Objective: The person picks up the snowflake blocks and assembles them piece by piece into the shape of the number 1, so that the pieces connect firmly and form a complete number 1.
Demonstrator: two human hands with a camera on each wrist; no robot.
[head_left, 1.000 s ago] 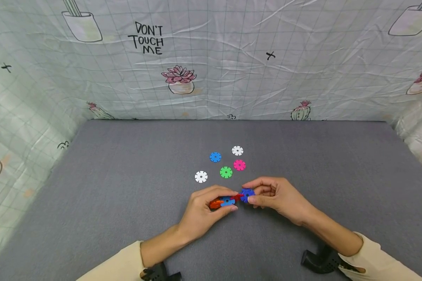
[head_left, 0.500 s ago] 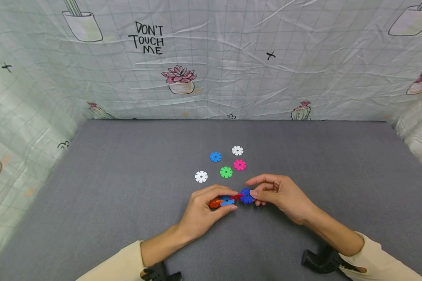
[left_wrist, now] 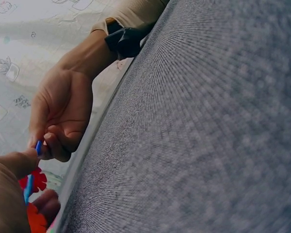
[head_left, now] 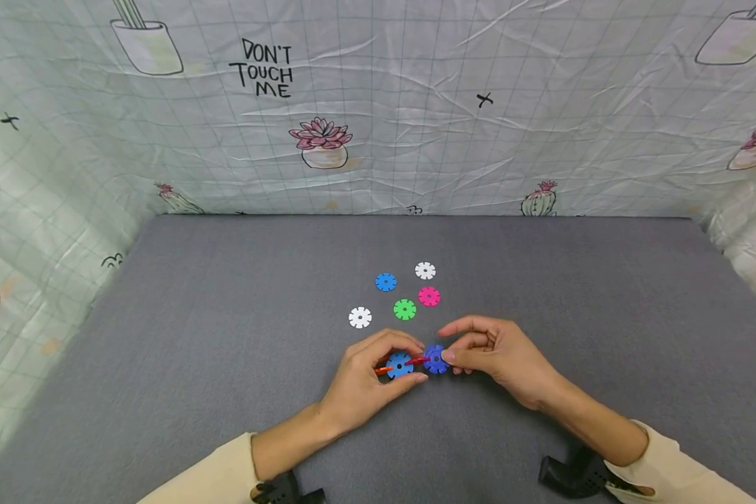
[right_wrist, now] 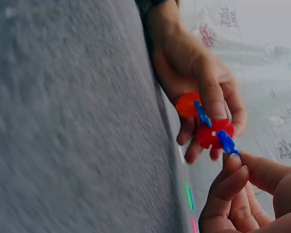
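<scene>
Four-colour chain of notched plastic discs hangs between both hands: an orange disc [right_wrist: 186, 105], a light blue disc [head_left: 400, 365], a red disc [right_wrist: 214, 134] and a dark blue disc [head_left: 436, 359], slotted edge to edge. My left hand [head_left: 368, 381] curls round the orange, light blue and red part, thumb on the near side and fingers on the far side. My right hand [head_left: 507, 357] pinches the dark blue disc at its right edge between thumb and finger. In the left wrist view, the left thumb hides part of the chain.
Beyond the hands, loose discs lie flat on the grey table [head_left: 227, 336]: a white disc [head_left: 360, 317], a green disc [head_left: 405, 309], a pink disc [head_left: 429, 296], a blue disc [head_left: 386, 282] and another white disc [head_left: 425, 270]. A patterned cloth [head_left: 403, 105] rises behind.
The chain has turned and shifted slightly left and nearer, so the light blue disc shows more of its face. The right hand moved slightly left with the dark blue disc; the loose discs stayed put.
</scene>
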